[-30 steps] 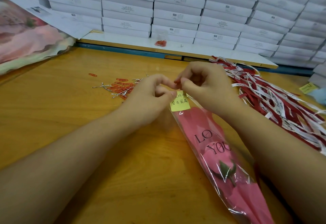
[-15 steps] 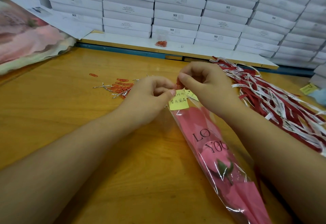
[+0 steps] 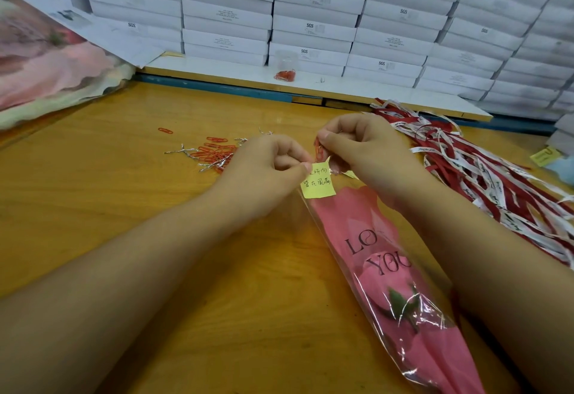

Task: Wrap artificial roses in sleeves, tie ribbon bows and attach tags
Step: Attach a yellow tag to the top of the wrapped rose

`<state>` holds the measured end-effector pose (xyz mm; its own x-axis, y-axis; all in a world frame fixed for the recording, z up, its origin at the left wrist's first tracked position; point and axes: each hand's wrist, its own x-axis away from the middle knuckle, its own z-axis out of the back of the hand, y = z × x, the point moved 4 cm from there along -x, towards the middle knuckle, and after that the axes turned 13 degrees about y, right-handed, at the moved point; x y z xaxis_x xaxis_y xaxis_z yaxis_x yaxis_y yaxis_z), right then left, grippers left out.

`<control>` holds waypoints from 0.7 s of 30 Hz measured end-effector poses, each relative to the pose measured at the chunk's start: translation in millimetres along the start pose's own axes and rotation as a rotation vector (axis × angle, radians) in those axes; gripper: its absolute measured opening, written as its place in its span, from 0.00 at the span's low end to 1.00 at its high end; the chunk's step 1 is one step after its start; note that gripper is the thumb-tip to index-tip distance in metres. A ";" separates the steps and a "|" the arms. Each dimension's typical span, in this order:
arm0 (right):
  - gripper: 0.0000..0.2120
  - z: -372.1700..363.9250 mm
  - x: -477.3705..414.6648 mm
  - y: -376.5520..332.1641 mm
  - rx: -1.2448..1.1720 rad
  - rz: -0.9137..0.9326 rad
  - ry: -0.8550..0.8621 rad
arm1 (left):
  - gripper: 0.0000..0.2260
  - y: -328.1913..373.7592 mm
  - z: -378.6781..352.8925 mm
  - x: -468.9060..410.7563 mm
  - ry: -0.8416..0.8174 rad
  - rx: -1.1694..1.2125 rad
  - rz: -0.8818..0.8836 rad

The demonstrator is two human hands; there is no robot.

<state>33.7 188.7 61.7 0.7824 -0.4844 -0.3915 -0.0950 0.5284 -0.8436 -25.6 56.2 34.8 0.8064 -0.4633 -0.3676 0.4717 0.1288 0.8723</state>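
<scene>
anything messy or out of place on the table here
Red paper clips lie scattered loose on the table, mixed with silver twist ties; one stray clip sits apart from the pile. The ribbons on the right are a tangled heap.

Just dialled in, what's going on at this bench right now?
A person is fixing a yellow tag to the top of a clear sleeve holding a pink rose, which lies on the wooden table. The left hand pinches the tag at the sleeve's edge, and the right hand holds a red paper clip over it. Whether the clip is seated is unclear. Spare clips and ribbons lie alongside.
</scene>
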 end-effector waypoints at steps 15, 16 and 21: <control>0.08 -0.9 3.3 -3.1 0.120 0.067 -0.001 | 0.06 2.0 -1.2 1.1 -0.005 -0.009 0.039; 0.08 -0.9 3.3 -2.6 0.104 0.059 -0.010 | 0.06 1.6 -0.9 1.1 0.002 0.000 0.048; 0.08 1.5 2.4 -2.3 0.105 0.062 -0.075 | 0.06 0.5 -0.3 0.4 0.001 0.000 0.058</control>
<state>36.7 187.3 63.2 0.8211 -0.3970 -0.4100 -0.0828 0.6279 -0.7738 -24.9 56.4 35.0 0.8326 -0.4544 -0.3168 0.4243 0.1554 0.8921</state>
